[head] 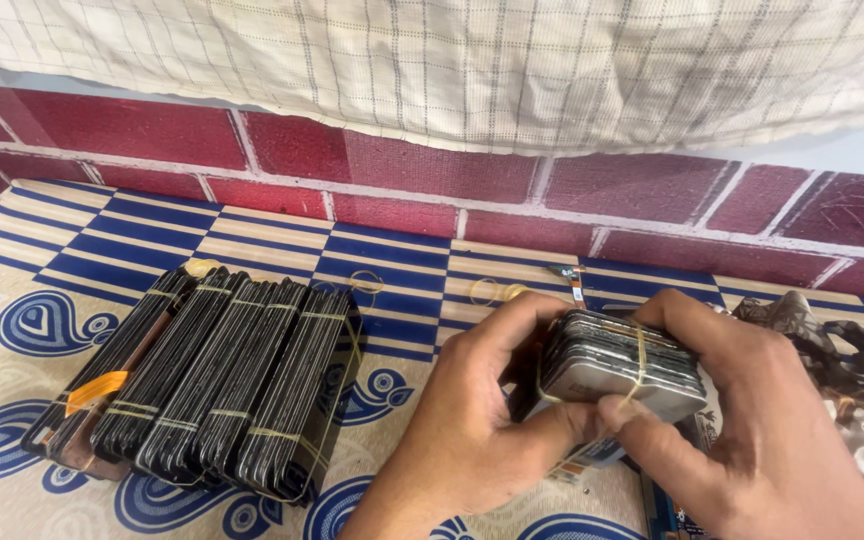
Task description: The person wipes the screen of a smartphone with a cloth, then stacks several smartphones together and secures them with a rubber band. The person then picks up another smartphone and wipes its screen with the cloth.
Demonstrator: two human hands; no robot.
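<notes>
1. Head view: red brick-pattern wall [402, 165] and a checked cloth [472, 60] stand behind a blue patterned mat [12, 320].
2. Both hands clasp a banded stack of grey phone frames [617, 365], right of the mat's middle.
3. Left hand [472, 420] is pressed around the stack's near side; right hand [752, 420] pinches its yellow rubber band [640, 358].
4. Judgement: keeping the stack squared lets the band sit flat.
5. Left of the stack lie 5 banded bundles of dark frames [212, 380]; loose bands [492, 290] lie behind.
</notes>
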